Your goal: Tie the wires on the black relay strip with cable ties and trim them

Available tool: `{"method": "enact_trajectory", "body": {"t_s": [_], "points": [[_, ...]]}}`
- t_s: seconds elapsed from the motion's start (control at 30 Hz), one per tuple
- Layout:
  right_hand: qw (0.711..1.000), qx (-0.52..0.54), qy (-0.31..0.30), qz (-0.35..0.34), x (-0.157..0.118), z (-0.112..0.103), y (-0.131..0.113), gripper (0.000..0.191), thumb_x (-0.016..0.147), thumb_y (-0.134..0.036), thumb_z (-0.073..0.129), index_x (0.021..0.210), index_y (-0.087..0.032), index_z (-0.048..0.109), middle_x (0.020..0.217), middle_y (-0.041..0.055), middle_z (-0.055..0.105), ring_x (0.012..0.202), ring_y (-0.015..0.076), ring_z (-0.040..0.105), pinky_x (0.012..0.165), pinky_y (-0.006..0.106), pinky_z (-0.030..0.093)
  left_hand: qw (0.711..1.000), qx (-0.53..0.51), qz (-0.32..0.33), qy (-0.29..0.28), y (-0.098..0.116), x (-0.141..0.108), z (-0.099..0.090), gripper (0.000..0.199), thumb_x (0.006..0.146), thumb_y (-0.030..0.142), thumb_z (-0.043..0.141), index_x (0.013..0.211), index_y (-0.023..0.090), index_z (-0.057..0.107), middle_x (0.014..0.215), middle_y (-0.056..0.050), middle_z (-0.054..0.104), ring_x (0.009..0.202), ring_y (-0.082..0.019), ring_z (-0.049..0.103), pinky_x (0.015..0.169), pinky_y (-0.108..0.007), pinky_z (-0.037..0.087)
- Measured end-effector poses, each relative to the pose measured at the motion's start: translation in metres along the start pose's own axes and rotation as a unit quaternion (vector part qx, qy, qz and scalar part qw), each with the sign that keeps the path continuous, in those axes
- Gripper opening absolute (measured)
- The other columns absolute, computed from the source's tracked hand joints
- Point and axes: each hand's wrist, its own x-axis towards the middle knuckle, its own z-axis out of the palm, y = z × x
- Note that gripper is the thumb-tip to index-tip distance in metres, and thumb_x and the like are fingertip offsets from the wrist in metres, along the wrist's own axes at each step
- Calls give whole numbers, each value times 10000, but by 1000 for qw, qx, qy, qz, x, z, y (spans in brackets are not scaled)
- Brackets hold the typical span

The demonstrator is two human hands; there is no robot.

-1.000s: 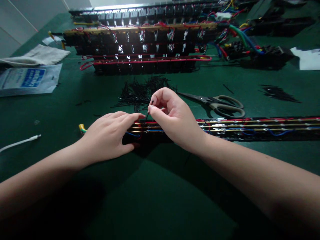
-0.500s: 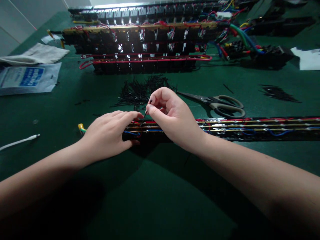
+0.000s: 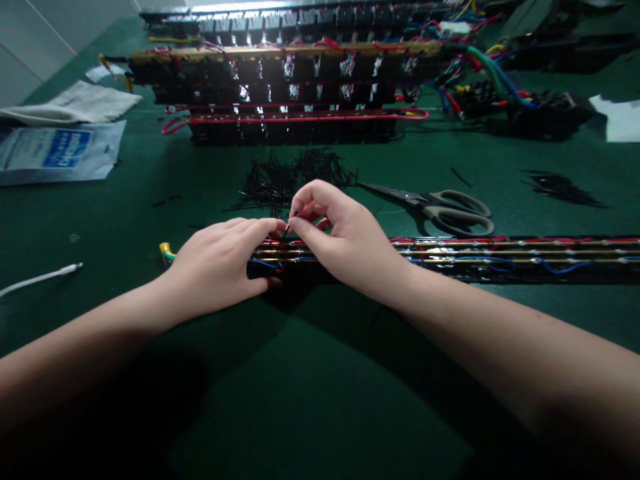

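Note:
A long black strip point(image 3: 465, 253) with brass-coloured rails and red and blue wires lies across the green table. My left hand point(image 3: 225, 260) is wrapped over its left part, thumb on the near side and fingers on the far side. Just right of it, my right hand point(image 3: 335, 230) pinches a thin black tie point(image 3: 286, 232) between thumb and forefinger, above the rails. The tie's lower end runs down to the strip beside my left fingertips. A yellow-green wire end point(image 3: 166, 252) sticks out left of my left hand.
Beyond my hands lies a pile of black ties point(image 3: 285, 179), with grey-handled scissors point(image 3: 440, 207) to its right. A smaller bundle of ties point(image 3: 565, 188) is further right. Wired black assemblies point(image 3: 300, 87) stand at the back. A plastic bag point(image 3: 60, 153) and white cable point(image 3: 43, 279) are left.
My right hand has moved slightly down and left, closer to the strip, still pinching the tie. My left hand keeps its hold. The whole view has shifted a little.

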Motion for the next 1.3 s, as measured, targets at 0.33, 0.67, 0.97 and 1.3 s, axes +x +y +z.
{"method": "enact_trajectory", "body": {"t_s": [0.33, 0.67, 0.97, 1.3], "points": [[997, -61, -36, 9, 0, -1, -6, 66, 855, -137, 554, 856, -200, 573, 820, -18, 617, 764, 129, 572, 689, 271, 414, 1000, 3, 4, -5, -1, -1, 0, 642, 787, 506, 668, 1329, 200, 508, 1246, -115, 671, 1160, -332, 641, 970, -451, 540], [992, -110, -59, -7, 0, -2, -3, 99, 857, -121, 547, 879, -182, 622, 894, 18, 645, 825, 149, 577, 726, 281, 415, 1000, -1, -2, -3, -1, -1, 0, 635, 780, 463, 655, 1331, 194, 491, 1270, -115, 657, 1186, -316, 628, 1019, -436, 520], [990, -118, -67, -20, 0, -1, -3, 90, 856, -121, 555, 867, -179, 623, 880, 18, 643, 818, 149, 579, 728, 277, 418, 999, -53, -3, 4, -1, 0, -3, 617, 823, 513, 617, 1332, 184, 505, 1266, -119, 658, 1159, -309, 636, 990, -455, 528], [988, -133, -68, -46, -1, -2, -1, 115, 851, -130, 594, 859, -163, 704, 870, 37, 674, 835, 160, 593, 721, 275, 412, 980, -190, -44, 34, -1, -1, -8, 493, 820, 475, 700, 1235, 257, 548, 1186, -41, 666, 1027, -221, 664, 899, -375, 542]]}}
